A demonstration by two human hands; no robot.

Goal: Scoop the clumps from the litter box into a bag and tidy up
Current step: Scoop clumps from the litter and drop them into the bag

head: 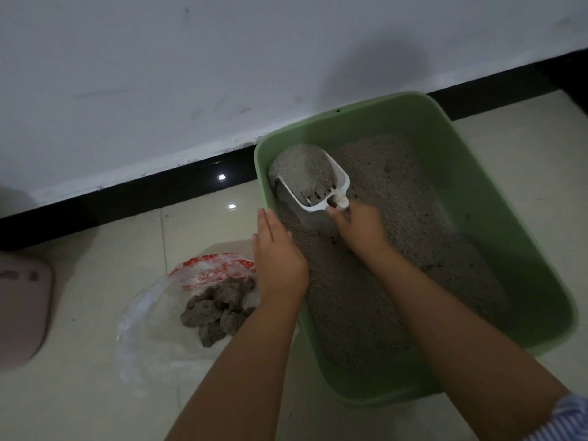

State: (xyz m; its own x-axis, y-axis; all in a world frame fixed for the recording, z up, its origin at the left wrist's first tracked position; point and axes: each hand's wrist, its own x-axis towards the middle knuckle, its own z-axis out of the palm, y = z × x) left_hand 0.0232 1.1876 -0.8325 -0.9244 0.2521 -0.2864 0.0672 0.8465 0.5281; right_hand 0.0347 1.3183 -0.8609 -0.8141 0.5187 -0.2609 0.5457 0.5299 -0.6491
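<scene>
Green litter box (pixel 496 198) on pale floor tiles against the wall, filled with grey litter (pixel 397 249). White slotted scoop (pixel 318 183) heaped with litter, raised in the box's far left corner. Right hand (pixel 359 227) curled round the scoop handle. Left hand (pixel 276 256) flat, fingers straight, resting on the box's left rim. Just left of it, clear bag (pixel 178 310) holding grey clumps (pixel 219 310).
</scene>
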